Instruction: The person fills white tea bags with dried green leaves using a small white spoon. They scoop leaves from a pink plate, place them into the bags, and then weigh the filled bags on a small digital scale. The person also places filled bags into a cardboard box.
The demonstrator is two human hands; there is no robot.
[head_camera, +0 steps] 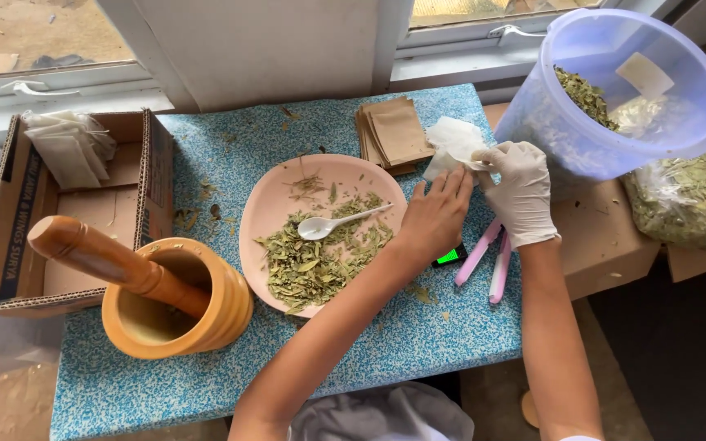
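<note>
My bare left hand (436, 214) and my white-gloved right hand (520, 189) both pinch a small white filter bag (453, 144) above the blue speckled table (394, 335), just right of a pink plate (267, 200). The plate holds a heap of dried green leaves (320, 261) and a white plastic spoon (332, 223). A stack of brown paper sachets (394, 132) lies behind the hands.
A wooden mortar (206, 322) with a pestle (100, 257) stands front left. A cardboard box (10, 237) with white bags is at the left. A translucent tub (614, 106) of dried leaves, a leaf-filled plastic bag (684, 200), pink tools (488, 257) and a small scale (450, 256) are right.
</note>
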